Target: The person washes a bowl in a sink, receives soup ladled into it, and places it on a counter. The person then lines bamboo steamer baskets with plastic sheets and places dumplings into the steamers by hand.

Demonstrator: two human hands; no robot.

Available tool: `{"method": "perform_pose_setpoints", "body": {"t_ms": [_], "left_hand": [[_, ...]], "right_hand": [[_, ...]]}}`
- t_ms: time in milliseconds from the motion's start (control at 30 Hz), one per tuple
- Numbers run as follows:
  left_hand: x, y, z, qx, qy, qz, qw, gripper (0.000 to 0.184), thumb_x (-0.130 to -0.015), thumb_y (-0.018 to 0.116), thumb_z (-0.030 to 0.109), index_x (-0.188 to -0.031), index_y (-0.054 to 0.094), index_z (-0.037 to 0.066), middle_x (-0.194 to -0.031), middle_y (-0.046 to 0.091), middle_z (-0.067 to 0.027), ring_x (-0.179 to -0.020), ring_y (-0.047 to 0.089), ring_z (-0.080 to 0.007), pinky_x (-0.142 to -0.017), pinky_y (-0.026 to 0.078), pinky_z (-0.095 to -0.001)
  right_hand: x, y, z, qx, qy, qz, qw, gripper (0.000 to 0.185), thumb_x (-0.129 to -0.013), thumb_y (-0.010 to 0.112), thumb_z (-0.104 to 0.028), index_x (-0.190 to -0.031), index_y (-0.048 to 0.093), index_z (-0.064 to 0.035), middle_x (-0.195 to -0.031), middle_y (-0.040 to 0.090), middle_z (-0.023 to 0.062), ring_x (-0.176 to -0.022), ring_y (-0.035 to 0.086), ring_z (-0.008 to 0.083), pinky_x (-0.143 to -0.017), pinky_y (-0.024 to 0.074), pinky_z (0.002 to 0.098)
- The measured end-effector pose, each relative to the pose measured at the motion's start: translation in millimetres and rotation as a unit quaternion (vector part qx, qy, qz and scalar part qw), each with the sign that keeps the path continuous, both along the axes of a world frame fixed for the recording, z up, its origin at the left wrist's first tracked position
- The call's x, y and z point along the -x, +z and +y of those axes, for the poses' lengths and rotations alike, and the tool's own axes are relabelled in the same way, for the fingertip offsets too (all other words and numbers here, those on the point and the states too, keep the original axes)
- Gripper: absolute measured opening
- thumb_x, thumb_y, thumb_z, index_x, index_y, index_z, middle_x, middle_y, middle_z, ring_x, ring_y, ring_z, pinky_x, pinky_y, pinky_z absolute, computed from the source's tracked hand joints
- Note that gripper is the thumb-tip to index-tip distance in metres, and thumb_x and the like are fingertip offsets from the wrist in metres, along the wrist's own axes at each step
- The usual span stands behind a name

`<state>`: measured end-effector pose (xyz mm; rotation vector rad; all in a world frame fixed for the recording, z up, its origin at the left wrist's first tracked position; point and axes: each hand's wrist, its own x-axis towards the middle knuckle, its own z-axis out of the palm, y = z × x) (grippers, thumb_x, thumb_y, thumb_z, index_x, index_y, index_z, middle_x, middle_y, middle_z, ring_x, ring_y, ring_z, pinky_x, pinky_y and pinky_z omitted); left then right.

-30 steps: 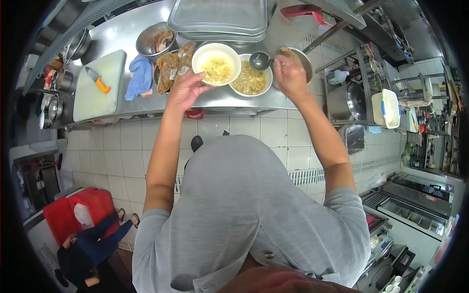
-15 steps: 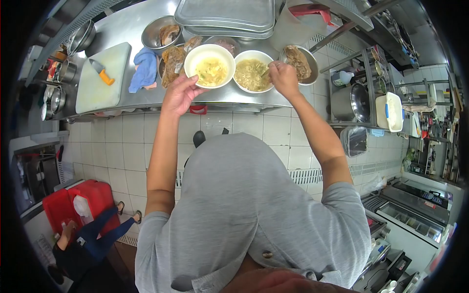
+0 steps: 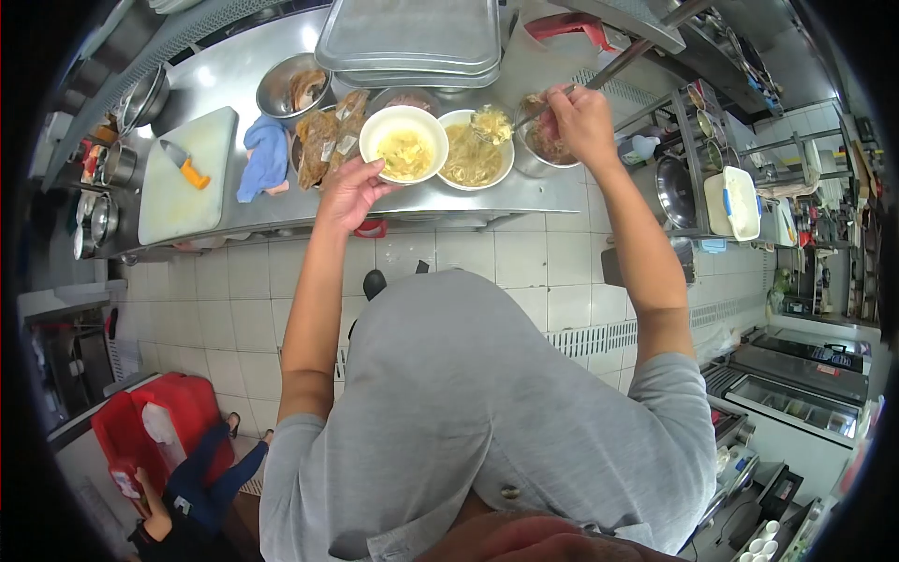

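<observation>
My left hand (image 3: 354, 192) grips the near left rim of a white bowl (image 3: 382, 124), with pale yellow food and some liquid inside. Beside it stands a second white bowl (image 3: 506, 167) of noodle-like yellowish food in broth. A spoon (image 3: 520, 122) is in my closed right hand (image 3: 582, 124), its handle slanting up to the right. Heaped with yellow shreds (image 3: 491, 124), the spoon's head is above the second bowl's far right side. Under my right hand, a metal bowl (image 3: 551, 169) of brown food is partly covered.
Metal trays (image 3: 412, 37) are stacked at the back of the steel counter (image 3: 211, 75). To the left lie a blue cloth (image 3: 264, 155), a cutting board (image 3: 211, 126) and an orange-handled knife (image 3: 194, 174). A person (image 3: 192, 487) is near red containers (image 3: 178, 403) at lower left.
My right hand has risen and moved right, lifting the spoon with food out of the right white bowl. My left hand still holds its bowl. The view has shifted slightly.
</observation>
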<state>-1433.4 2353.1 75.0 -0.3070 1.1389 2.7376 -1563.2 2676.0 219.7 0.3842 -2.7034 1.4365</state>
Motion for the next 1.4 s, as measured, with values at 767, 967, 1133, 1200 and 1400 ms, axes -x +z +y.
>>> {"method": "perform_pose_setpoints", "body": {"t_ms": [767, 967, 1133, 1200, 1400], "left_hand": [[40.6, 11.3, 53.5, -0.061, -0.069, 0.008, 0.996, 0.030, -0.091, 0.067, 0.006, -0.116, 0.058, -0.006, -0.116, 0.065, -0.0186, -0.110, 0.064, -0.0306, -0.099, 0.053, -0.0532], [43.0, 15.1, 42.5, -0.034, -0.059, 0.005, 0.998, 0.032, -0.089, 0.070, 0.007, -0.116, 0.058, -0.004, -0.115, 0.065, -0.0162, -0.108, 0.065, -0.0286, -0.097, 0.055, -0.0506], [48.1, 36.7, 33.2, -0.024, -0.050, 0.032, 0.998, 0.030, -0.091, 0.066, 0.007, -0.116, 0.057, -0.006, -0.118, 0.065, -0.0191, -0.109, 0.065, -0.0319, -0.098, 0.054, -0.0553], [49.3, 47.0, 29.7, -0.020, -0.053, 0.044, 0.997, 0.033, -0.091, 0.067, 0.009, -0.118, 0.057, -0.006, -0.119, 0.064, -0.0181, -0.110, 0.065, -0.0303, -0.098, 0.054, -0.0526], [41.7, 55.0, 19.0, -0.001, -0.033, 0.057, 0.998, 0.035, -0.093, 0.064, 0.009, -0.123, 0.055, -0.006, -0.121, 0.063, -0.0179, -0.113, 0.064, -0.0292, -0.098, 0.054, -0.0508]], "right_hand": [[-55.3, 12.5, -23.1, -0.139, 0.219, 0.449, 0.855, 0.024, -0.081, 0.070, -0.001, -0.104, 0.064, -0.0016, -0.080, 0.066, 0.0113, -0.065, 0.065, 0.0303, -0.055, 0.0508, 0.0382], [-42.5, 18.2, -6.9, -0.094, 0.028, 0.372, 0.923, 0.009, -0.090, 0.066, -0.005, -0.089, 0.071, 0.0018, -0.088, 0.072, 0.0169, -0.072, 0.070, 0.0322, -0.063, 0.0564, 0.0382], [-15.0, -31.2, 10.6, -0.110, 0.026, 0.320, 0.941, 0.017, -0.093, 0.063, -0.012, -0.090, 0.071, 0.0027, -0.089, 0.071, 0.0191, -0.077, 0.070, 0.0358, -0.068, 0.0568, 0.0408], [-12.1, -55.1, 11.8, -0.128, 0.041, 0.313, 0.940, 0.017, -0.093, 0.062, -0.013, -0.091, 0.071, 0.0016, -0.089, 0.071, 0.0191, -0.077, 0.070, 0.0366, -0.069, 0.0565, 0.0417], [-9.9, -109.4, -7.8, -0.263, 0.123, 0.260, 0.921, 0.009, -0.090, 0.059, -0.013, -0.088, 0.060, -0.0050, -0.077, 0.067, 0.0160, -0.071, 0.068, 0.0358, -0.065, 0.0551, 0.0460]]}}
